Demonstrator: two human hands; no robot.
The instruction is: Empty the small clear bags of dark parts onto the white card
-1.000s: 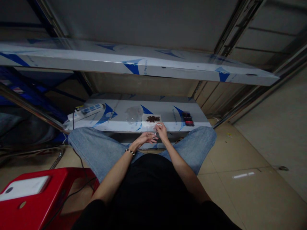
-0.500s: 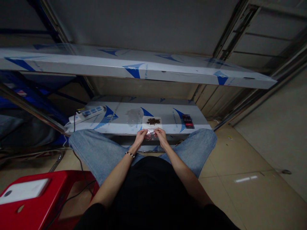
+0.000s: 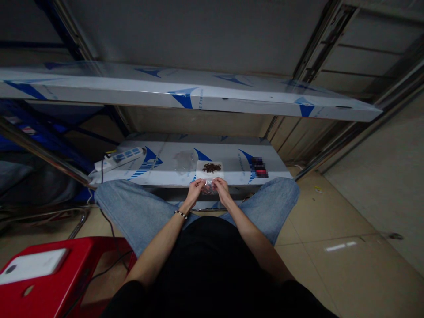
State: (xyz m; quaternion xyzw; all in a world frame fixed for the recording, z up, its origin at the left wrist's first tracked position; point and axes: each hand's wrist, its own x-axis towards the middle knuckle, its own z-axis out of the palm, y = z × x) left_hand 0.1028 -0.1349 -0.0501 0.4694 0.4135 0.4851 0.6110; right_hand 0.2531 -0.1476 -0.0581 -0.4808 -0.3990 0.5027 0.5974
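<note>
My left hand (image 3: pixel 194 189) and my right hand (image 3: pixel 221 187) meet at the front edge of a low steel shelf (image 3: pixel 232 155). Both pinch a small clear plastic bag (image 3: pixel 208 187) held between them, one hand on each side. Just beyond the bag lies a white sheet (image 3: pixel 200 166) with a small heap of dark brown bits (image 3: pixel 211 167) on it. A beaded bracelet sits on my left wrist. My knees in blue jeans spread to either side of the shelf.
A white power strip (image 3: pixel 121 157) lies at the shelf's left end, a crumpled clear bag (image 3: pixel 184 158) left of the sheet, a small dark item (image 3: pixel 259 167) to the right. A second steel shelf (image 3: pixel 185 95) overhangs above. A red stool (image 3: pixel 46 276) with a white device stands at lower left.
My left hand has come up from below to meet the right hand at the small bag; both now hold it. The view shifted slightly.
</note>
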